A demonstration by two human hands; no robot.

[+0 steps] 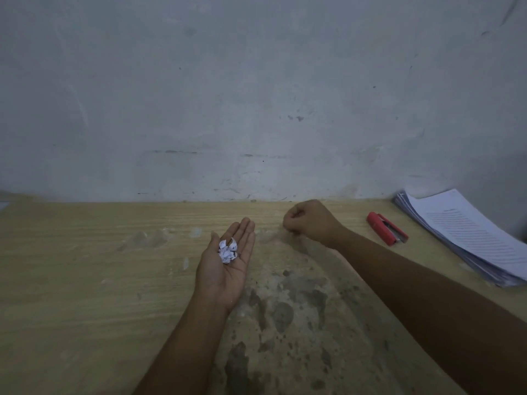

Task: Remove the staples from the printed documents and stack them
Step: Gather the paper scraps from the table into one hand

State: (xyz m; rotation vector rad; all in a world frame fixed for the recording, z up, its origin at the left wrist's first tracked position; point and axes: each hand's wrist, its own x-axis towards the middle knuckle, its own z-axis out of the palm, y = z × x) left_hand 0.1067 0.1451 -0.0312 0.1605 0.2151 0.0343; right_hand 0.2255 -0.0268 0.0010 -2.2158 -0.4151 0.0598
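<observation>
One stack of printed documents [470,238] lies at the right edge of the frame, on the far right part of the wooden table [85,266]. Its long axis runs from upper left to lower right, with the upper-left corner close to the wall [228,95]. The top sheet faces up and shows a block of printed lines, and the sheet edges below it are slightly fanned along the left side. The number of sheets cannot be counted. Just left of the stack, apart from it, lies one red stapler [386,228]. It lies on the same diagonal, its rounded end toward the upper left and its metal mouth toward the lower right. There are two bare hands, both near the centre of the frame. The left hand [222,276] is flat and palm up, its straight fingers pointing toward the wall. One small clump of crumpled white paper scraps [227,250] with dark print rests at the base of the fingers. The separate bits are too small to count. The right hand [309,223], to the right of it and nearer the wall, is curled knuckles up, with thumb and fingertips bunched together down at the tabletop. Whether anything is pinched between them cannot be told. The tabletop below the hands is blotched with dark stains.
</observation>
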